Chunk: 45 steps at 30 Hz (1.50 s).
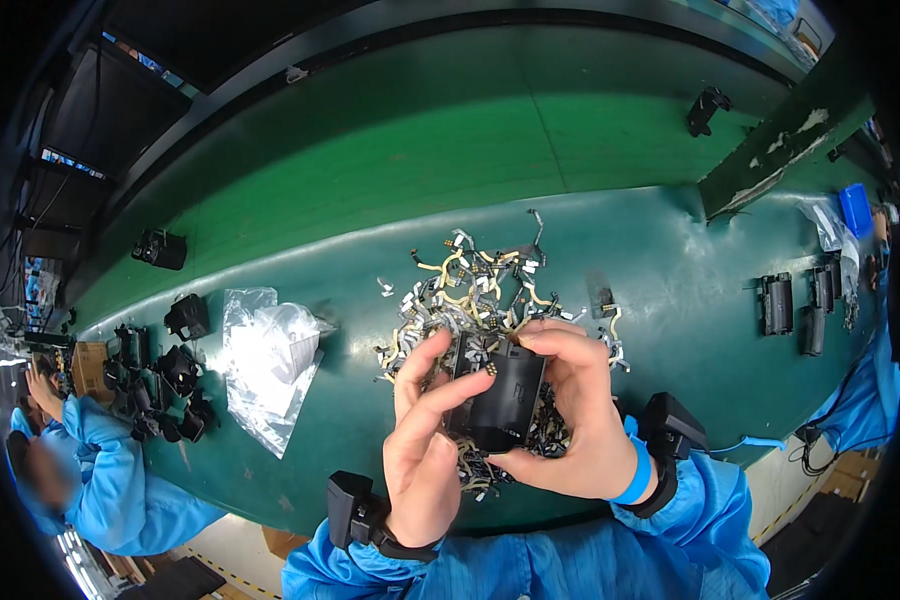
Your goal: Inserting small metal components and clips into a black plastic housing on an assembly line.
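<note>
In front of me, above the table, is a black plastic housing [507,400] with a curved, smooth face. My right hand [580,420] grips its right side, fingers over the top edge and thumb under the bottom. My left hand [425,430] is curled at the housing's left side. One of its fingertips touches a small connector with gold contacts [491,369] at the housing's upper part. Whether the left thumb presses on the housing is hard to see. Behind and beneath both hands spreads a heap of short cables with connectors [470,285], in cream, black and white.
Clear plastic bags [270,355] lie left of the heap, with several black housings [175,370] beyond them. More black housings [776,305] stand at the right, near a blue bin [855,210]. A green post [780,160] rises at the back right. Another person [110,470] sits at the left.
</note>
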Tool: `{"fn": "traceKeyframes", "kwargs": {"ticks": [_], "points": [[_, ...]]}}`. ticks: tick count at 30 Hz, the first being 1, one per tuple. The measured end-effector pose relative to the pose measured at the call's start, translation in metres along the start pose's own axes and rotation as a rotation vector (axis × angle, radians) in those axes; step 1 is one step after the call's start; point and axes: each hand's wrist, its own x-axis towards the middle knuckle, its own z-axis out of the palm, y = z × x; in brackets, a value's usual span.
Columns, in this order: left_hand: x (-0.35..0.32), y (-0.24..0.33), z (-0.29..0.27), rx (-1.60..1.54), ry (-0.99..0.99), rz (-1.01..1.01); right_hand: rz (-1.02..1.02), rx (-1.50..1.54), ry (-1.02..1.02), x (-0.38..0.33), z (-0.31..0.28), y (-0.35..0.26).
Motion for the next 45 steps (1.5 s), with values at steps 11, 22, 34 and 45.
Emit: {"fn": "traceKeyframes", "kwargs": {"ticks": [11,22,34,45], "points": [[0.001,0.005,0.000,-0.102,-0.070,-0.029,-0.092,-0.211,-0.025,0.007,-0.004,-0.006],[0.001,0.009,-0.006,-0.158,-0.095,-0.064,-0.126,-0.511,-0.023,0.011,-0.009,-0.011],[0.001,0.011,-0.008,-0.022,-0.094,-0.038,-0.061,-0.240,-0.037,0.010,-0.008,-0.012],[0.004,0.021,-0.019,-0.308,-0.163,-0.198,-0.118,-0.537,-0.120,0.013,-0.015,-0.017]]}}
